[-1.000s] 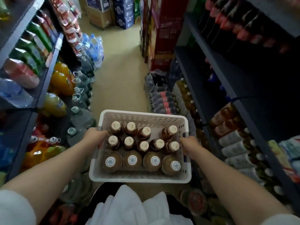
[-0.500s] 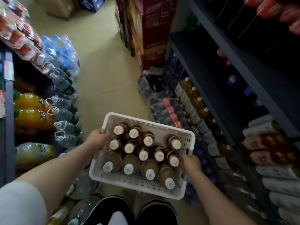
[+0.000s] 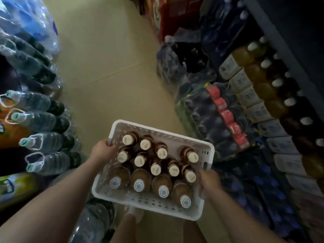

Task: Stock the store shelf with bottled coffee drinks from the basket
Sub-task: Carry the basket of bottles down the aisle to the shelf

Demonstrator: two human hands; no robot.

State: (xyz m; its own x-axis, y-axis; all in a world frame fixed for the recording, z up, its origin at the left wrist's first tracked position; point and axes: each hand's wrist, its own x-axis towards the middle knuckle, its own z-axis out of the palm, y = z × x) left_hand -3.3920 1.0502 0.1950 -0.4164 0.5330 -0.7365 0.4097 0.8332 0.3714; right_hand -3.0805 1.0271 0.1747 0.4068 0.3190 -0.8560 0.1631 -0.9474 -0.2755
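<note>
A white perforated plastic basket (image 3: 177, 135) is held in the air over the aisle floor, tilted slightly to the right. Several brown bottled coffee drinks (image 3: 158, 166) stand upright in it, the far ones with cream caps, the near row with pale grey caps. My left hand (image 3: 103, 151) grips the basket's left rim. My right hand (image 3: 209, 180) grips its right rim. On the right, the dark store shelf (image 3: 289, 55) holds a row of similar brown bottles (image 3: 257, 78) with white caps and labels.
Shrink-wrapped packs of dark soda bottles (image 3: 215, 116) lie on the floor along the right shelf. Large water bottles (image 3: 40, 120) with handles line the left side. Red cartons (image 3: 168, 16) stand at the far end. Beige floor (image 3: 112, 67) runs down the aisle. My legs show below the basket.
The view has tilted further down and nearer the floor. The basket has dropped lower and shifted toward the right-hand shelf, with both hands holding the same rims.
</note>
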